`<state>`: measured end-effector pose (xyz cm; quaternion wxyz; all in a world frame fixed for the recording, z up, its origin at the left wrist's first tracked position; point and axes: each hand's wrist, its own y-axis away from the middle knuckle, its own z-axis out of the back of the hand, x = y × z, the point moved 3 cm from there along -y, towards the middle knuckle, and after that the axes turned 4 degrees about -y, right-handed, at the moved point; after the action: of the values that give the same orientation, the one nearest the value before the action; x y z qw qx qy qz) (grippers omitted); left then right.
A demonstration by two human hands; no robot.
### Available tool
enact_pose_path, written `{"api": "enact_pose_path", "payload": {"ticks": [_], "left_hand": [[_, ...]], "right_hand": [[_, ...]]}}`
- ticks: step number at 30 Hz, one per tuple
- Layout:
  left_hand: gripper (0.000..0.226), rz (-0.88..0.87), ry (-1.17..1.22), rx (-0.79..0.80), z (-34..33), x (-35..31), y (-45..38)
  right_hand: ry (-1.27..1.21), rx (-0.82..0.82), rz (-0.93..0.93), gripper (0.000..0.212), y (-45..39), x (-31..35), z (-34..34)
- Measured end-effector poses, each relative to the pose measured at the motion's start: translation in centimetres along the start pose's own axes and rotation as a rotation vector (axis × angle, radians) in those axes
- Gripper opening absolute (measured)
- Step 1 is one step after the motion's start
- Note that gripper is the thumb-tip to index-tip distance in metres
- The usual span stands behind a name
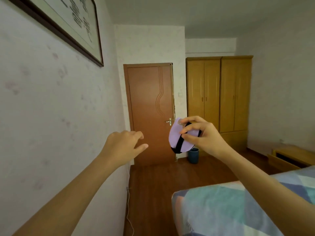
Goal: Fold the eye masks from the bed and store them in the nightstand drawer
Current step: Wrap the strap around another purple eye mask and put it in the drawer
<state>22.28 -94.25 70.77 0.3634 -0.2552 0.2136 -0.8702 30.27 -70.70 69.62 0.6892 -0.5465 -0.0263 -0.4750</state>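
Observation:
A lilac eye mask (177,135) with a black strap is folded in half and held up in the air in front of the door. My right hand (202,135) pinches it between thumb and fingers at its right side. My left hand (124,145) hovers to the left of the mask, apart from it, with relaxed, spread fingers and nothing in it. The bed (230,206) with a blue and teal patterned cover lies at the lower right. No nightstand drawer shows for certain in this view.
A brown door (150,99) stands closed ahead, a yellow wardrobe (219,92) to its right. A blue bin (193,156) sits on the wooden floor by the door. A low wooden cabinet (289,159) stands at the right. A wall with a framed picture (68,24) runs along the left.

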Motion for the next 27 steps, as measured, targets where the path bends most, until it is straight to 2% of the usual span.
{"api": "enact_pose_path", "payload": {"ticks": [9,16,21,27], "left_hand": [[0.046,0.019,-0.073,0.015,-12.3,9.0,-14.5],[0.044,0.017,-0.061,0.059,-23.8,18.6,-25.9],[0.042,-0.003,0.0,0.034,-30.9,23.4,-35.8],[0.039,-0.045,0.086,-0.015,-39.9,25.2,-46.9]], "right_hand": [[-0.05,0.048,0.037,0.013,-14.9,-14.5,-6.2],[-0.013,0.056,0.027,0.012,-26.8,-26.9,-12.0],[0.039,0.061,-0.009,0.012,-34.1,-33.9,-12.4],[0.121,0.045,-0.021,0.014,-42.9,-42.7,-12.0]]}}
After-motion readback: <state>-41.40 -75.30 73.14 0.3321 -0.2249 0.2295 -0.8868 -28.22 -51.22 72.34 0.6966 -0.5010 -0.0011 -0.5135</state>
